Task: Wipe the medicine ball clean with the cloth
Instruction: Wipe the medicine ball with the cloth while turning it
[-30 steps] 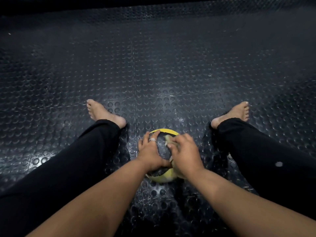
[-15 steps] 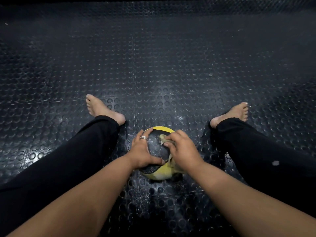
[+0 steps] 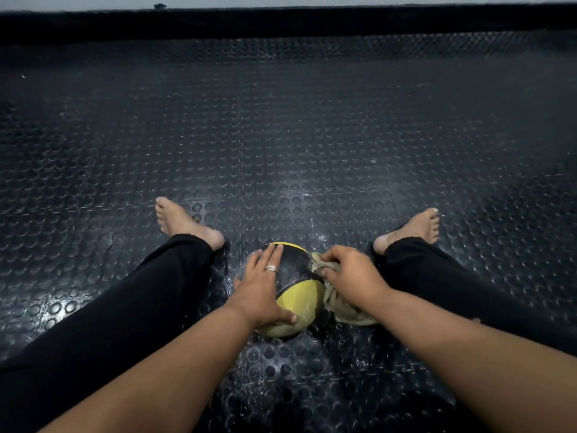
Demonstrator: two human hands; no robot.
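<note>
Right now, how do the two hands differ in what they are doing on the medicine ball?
The left hand lies flat with fingers spread on the medicine ball, steadying it; the right hand has its fingers curled, gripping the cloth. The left hand touches the ball bare, while the right hand meets its right side through the cloth. The left hand wears a ring; none shows on the right hand. Both reach forward between the legs.

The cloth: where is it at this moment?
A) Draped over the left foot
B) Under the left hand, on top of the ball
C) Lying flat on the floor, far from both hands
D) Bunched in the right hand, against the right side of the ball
D: the right hand grips the bunched cloth against the right side of the medicine ball, while the left hand rests flat on the ball without any cloth.
</note>
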